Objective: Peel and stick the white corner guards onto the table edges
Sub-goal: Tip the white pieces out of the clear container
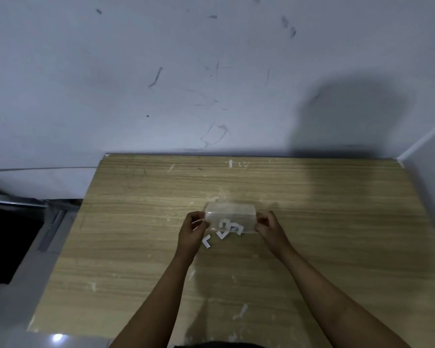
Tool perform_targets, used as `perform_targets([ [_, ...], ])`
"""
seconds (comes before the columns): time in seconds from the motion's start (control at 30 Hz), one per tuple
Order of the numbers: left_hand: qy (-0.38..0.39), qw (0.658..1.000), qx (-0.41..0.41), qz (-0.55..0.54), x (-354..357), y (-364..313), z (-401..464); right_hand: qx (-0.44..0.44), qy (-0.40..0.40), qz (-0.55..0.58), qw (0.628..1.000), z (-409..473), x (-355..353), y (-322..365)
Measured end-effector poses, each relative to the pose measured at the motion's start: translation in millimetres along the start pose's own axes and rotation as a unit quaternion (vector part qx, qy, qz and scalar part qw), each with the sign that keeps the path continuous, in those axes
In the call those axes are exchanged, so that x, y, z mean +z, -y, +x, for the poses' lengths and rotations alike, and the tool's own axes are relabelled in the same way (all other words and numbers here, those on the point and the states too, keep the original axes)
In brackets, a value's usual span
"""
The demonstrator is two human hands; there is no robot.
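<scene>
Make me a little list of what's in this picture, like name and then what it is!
table: wooden top, against a white wall
box: clear plastic box, tipped over the table
left hand: left hand grips the box's left end
right hand: right hand grips the box's right end
corner guards: white L-shaped corner guards, some in the box, one lying apart on the table

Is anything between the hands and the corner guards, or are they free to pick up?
Partly. Two corner guards sit behind the wall of the clear box, held by the left hand and right hand. Two loose guards lie unobstructed on the table.
</scene>
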State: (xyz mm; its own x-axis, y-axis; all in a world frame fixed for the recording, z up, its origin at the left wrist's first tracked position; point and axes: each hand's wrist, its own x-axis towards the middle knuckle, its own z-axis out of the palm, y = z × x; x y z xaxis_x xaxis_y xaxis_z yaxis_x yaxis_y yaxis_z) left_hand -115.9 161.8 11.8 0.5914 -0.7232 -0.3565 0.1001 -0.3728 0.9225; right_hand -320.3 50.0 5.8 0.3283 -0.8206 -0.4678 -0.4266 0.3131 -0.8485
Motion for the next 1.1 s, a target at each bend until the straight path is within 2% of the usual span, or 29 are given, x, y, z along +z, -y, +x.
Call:
perform_targets([
  [0.23, 0.002, 1.0, -0.017, -0.002, 0.5, -24.9, 28.3, -0.042, -0.001, 0.047, 0.998, 28.2, -6.8, 32.5],
  [0.43, -0.002, 0.999, -0.048, 0.003, 6.2, -48.2, 69.5, 0.038, 0.01, 0.062, 0.997, 67.6, -12.8, 66.9],
  [0.6, 0.039, 0.998, -0.049, 0.026, 14.4, -57.8, 97.8, 0.087, 0.016, 0.11, 0.99, 94.7, -13.5, 69.8],
  [0.9, 0.09, 0.992, -0.058, 0.061, 6.0, -37.3, 104.0, 0.089, 0.013, 0.201, 0.975, 101.0, -7.5, 49.9],
  [1.0, 0.063, 0.994, -0.044, 0.074, 1.2, -21.2, 92.2, 0.08, -0.016, 0.155, 0.985, 82.9, -3.7, 28.9],
  [1.1, 0.027, 0.992, -0.017, 0.121, -2.0, 4.5, 77.9, 0.057, -0.026, 0.012, 0.998, 64.5, 6.7, 0.5],
])
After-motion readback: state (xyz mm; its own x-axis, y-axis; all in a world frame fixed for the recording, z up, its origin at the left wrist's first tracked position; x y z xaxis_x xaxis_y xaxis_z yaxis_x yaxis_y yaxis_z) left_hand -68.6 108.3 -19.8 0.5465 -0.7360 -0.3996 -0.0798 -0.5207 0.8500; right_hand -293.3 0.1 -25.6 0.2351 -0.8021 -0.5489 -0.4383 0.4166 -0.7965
